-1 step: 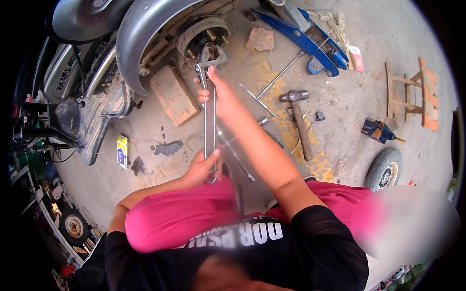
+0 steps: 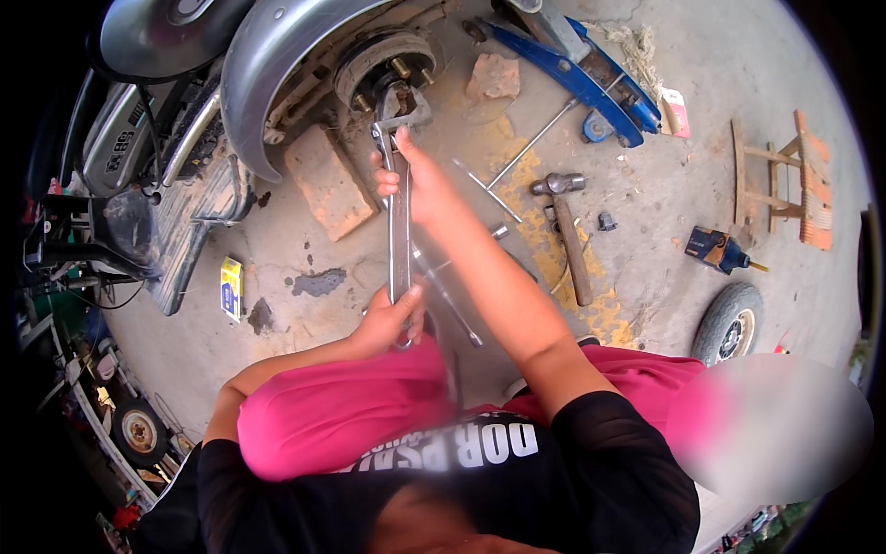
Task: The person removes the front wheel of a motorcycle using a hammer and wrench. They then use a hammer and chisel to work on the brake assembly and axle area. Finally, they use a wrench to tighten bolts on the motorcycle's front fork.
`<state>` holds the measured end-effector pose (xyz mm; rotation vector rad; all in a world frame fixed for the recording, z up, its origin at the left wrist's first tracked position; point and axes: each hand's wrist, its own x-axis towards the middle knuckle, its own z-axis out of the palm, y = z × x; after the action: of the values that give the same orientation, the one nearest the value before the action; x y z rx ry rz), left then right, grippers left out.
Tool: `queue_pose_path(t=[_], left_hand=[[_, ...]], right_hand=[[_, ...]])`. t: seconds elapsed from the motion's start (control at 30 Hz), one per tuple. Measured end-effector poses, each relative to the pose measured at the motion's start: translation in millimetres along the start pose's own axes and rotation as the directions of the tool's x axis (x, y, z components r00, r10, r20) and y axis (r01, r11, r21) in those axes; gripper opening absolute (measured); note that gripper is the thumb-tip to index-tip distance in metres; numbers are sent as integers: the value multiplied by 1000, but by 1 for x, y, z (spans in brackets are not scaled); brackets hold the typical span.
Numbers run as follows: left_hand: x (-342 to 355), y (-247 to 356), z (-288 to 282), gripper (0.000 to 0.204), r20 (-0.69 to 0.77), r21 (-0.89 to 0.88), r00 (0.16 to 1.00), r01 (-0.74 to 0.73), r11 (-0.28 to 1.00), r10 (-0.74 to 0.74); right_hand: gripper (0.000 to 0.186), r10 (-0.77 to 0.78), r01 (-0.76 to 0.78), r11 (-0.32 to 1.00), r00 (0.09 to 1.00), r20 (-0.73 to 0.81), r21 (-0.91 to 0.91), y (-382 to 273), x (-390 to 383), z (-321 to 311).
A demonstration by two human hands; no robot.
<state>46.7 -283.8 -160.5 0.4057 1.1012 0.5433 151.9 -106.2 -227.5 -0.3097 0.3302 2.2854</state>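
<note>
A large silver adjustable wrench [image 2: 400, 240] points away from me, its jaws at the middle of a dirty wheel hub [image 2: 355, 76] with brass-coloured studs. What the jaws grip cannot be made out clearly. High on the handle, just below the jaws, my right hand [image 2: 421, 185] is closed with the thumb laid along it. My left hand [image 2: 388, 323] wraps the handle's near end, close to my knee. Around the hub curves a grey fender [image 2: 242, 97] of a vehicle.
Beside the hub lie a brick block [image 2: 328, 180] and a smaller brick piece [image 2: 494, 76]. A blue floor jack [image 2: 535, 51], a hammer [image 2: 570, 231] and a cross-shaped lug wrench [image 2: 448, 295] are on the concrete. Farther right are a small wheel [image 2: 729, 323] and a wooden stool [image 2: 812, 180].
</note>
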Motion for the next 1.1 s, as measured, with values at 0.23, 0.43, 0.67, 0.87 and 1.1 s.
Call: queue_pose_path(t=[0.23,0.43,0.67,0.87,1.1], left_hand=[[6,-3,4,15,-12,131,1000,-17,991,18],[19,-13,0,16,-91,119,996,27,992,-16],[46,-24,16,19,-170,36,984,68,997,-61],[66,-39,17,17,-116,-3,993,16,1000,-16],[96,-48,22,18,9,-115,998,63,991,-63]], right_hand=[[28,203,-226,970,957,207,94,-7,8,-20],[24,91,-85,987,995,32,-138,-9,2,-14],[20,-27,-32,925,988,-150,-378,-16,-6,-3],[17,-154,7,840,962,-227,-542,-18,-11,5],[15,-196,-62,625,952,-233,-778,-32,-26,6]])
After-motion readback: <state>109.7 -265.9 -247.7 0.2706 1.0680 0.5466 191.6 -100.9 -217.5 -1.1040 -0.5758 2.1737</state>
